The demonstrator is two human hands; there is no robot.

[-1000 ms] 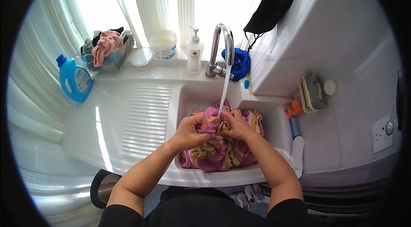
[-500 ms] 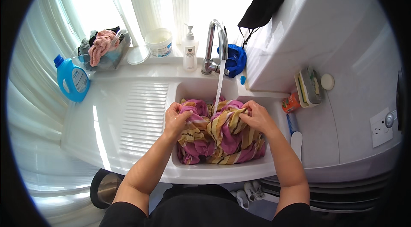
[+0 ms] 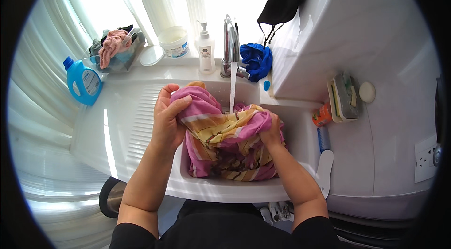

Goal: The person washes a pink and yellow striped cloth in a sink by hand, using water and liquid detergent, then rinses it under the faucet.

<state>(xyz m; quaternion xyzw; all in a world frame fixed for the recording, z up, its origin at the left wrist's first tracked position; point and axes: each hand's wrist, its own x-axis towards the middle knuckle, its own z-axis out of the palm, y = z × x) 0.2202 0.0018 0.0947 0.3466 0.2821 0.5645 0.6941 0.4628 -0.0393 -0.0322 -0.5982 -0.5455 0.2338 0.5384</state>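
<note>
A pink and yellow striped cloth (image 3: 225, 143) fills the white sink basin (image 3: 221, 188) and is lifted partly above it. My left hand (image 3: 167, 117) grips a bunched fold of the cloth at the basin's left rim. My right hand (image 3: 271, 131) clutches the cloth on the right side, half wrapped in it. A chrome tap (image 3: 229, 44) stands behind the basin, and a thin stream of water (image 3: 232, 91) falls onto the cloth between my hands.
The ribbed draining board (image 3: 122, 122) lies left of the basin, with a blue detergent bottle (image 3: 83, 81) at its far corner. A white pump bottle (image 3: 205, 54), white tub (image 3: 174, 42), blue cloth (image 3: 256, 61) and basket of rags (image 3: 112, 49) line the sill. A white appliance (image 3: 376, 75) stands right.
Both hands have raised the cloth out of the basin and pulled it apart, left hand moving left to the rim. The camera has moved closer over the sink.
</note>
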